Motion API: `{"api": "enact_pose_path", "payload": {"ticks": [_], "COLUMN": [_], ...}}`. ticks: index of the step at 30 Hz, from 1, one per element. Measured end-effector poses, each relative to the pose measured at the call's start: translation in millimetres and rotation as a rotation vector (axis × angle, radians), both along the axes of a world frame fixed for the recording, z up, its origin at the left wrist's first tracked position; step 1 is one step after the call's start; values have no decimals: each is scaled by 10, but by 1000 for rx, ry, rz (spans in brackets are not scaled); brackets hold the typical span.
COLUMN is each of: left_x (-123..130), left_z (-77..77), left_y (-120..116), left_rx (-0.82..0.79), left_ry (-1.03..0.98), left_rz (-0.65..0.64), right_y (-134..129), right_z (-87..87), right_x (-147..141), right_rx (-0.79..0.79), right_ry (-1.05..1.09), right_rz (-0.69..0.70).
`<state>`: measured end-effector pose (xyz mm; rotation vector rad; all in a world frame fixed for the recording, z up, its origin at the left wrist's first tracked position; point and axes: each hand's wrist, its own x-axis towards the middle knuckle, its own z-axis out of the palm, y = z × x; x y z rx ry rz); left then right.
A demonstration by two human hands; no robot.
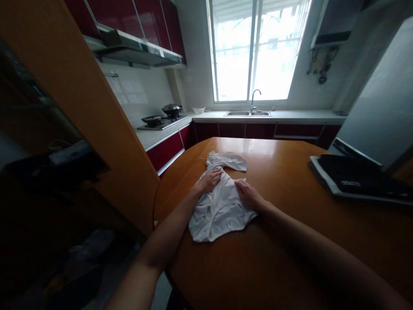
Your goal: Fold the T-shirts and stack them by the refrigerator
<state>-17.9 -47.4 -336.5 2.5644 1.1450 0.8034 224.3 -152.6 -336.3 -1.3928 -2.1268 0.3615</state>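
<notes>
A crumpled white shirt (214, 211) lies on the brown wooden table (277, 168), its body spread towards me. Beyond my hands it narrows into a bunched neck of cloth, and a loose part curves off to the right. My left hand (209, 181) rests at that narrow part, fingers closed on the bunched fabric, with folds fanning out from the fingertips. At the right edge of the shirt, my right hand (248, 194) grips the cloth, its thumb side facing the middle. Some fingertips are hidden in the folds.
Folded dark clothes (355, 176) with a white layer sit at the table's right side. Past the table are a sink (238, 113) under the window and a stove with a lidded wok (172, 110). A wooden panel (106, 129) stands at left, a fridge (380, 94) at right.
</notes>
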Motion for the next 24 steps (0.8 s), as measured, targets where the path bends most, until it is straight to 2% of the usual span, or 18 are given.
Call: {"api": "enact_pose_path", "payload": {"ticks": [2, 5, 9, 13, 16, 19, 22, 24], "left_x": [-5, -17, 55, 171, 260, 387, 615, 833], "left_z": [-127, -232, -252, -213, -118, 59, 286, 423], "left_y": [47, 90, 71, -26, -174, -340, -361, -234], "left_rx": [45, 70, 59, 38, 10, -83, -148, -154], "left_ry": [67, 122, 133, 140, 159, 168, 108, 56], "left_rz": [6, 72, 89, 18, -30, -26, 136, 235], "right_y": [-30, -82, -186, -519, -849, -1064, -1071, -976], "right_z": [-101, -146, -101, 21, 177, 359, 530, 624], "right_x": [105, 328, 815, 1288, 1482, 1580, 1624, 1602], "right_rx": [-29, -90, -202, -258, -324, -423, -405, -333], "right_ry": [-96, -238, -366, -463, -538, -587, -589, -573], "right_rz": [16, -88, -319, -439, -545, -634, -656, -644]}}
